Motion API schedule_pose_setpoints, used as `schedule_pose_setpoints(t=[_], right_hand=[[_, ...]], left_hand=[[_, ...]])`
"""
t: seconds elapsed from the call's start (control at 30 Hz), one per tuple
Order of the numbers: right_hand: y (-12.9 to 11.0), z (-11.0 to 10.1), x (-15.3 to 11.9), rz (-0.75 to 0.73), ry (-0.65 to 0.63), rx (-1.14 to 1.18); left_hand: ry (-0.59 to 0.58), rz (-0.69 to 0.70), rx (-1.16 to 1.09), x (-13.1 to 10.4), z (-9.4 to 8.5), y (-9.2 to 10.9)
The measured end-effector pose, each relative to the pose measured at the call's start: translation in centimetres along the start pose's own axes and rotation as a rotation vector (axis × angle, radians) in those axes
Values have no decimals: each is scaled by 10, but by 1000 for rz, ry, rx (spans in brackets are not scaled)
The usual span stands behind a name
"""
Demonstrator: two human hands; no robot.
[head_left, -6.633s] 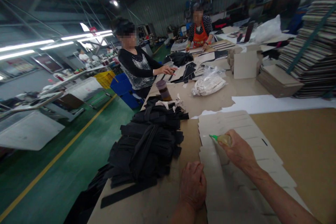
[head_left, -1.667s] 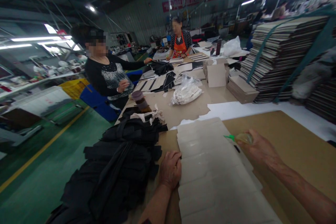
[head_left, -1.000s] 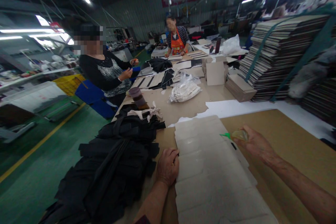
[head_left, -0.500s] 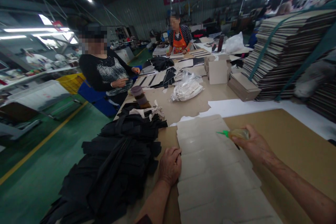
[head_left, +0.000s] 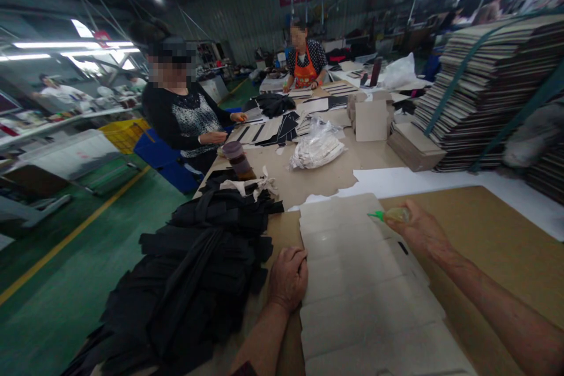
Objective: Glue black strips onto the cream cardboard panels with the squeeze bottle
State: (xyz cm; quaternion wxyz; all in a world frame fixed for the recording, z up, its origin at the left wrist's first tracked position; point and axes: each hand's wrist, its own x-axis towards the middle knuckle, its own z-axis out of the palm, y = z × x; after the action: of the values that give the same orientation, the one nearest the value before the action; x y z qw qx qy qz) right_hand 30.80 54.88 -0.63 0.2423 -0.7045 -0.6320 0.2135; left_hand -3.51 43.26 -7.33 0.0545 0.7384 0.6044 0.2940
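My right hand (head_left: 416,222) is closed around a small squeeze bottle (head_left: 399,215) of yellowish liquid. The bottle's green nozzle points left, over the upper part of a row of overlapping beige board pieces (head_left: 352,282). At the left edge of this row rests my left hand (head_left: 288,275), fingers curled together; whatever is under them, if anything, is hidden. Left of that hand lies a big heap of black fabric strips (head_left: 189,288). A small black mark or piece (head_left: 402,248) shows on the boards below the bottle.
A brown board (head_left: 467,217) lies under the row. Strapped stacks of board (head_left: 489,82) rise at right. Farther up the table are a plastic bag (head_left: 317,147), a jar of brown liquid (head_left: 239,161) and upright beige boards (head_left: 371,121). Two co-workers (head_left: 185,117) handle pieces across the table.
My right hand and the bottle have shifted slightly up relative to the boards, uncovering more of the black mark. My left hand stays at the boards' edge. The view has turned slightly left.
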Motion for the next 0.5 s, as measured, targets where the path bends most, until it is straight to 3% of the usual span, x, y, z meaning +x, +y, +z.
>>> schedule_pose_setpoints(t=[0.17,0.33,0.5], right_hand=[[4,-3,5,41,32,-35],[5,-8,8,-30,-17,-27],[7,-11,9,46,20,-35]], left_hand=[[2,-2,-4,-1,2,0],[5,-4,-9,1,0,3],[-1,-3,-14,2,-2,4]])
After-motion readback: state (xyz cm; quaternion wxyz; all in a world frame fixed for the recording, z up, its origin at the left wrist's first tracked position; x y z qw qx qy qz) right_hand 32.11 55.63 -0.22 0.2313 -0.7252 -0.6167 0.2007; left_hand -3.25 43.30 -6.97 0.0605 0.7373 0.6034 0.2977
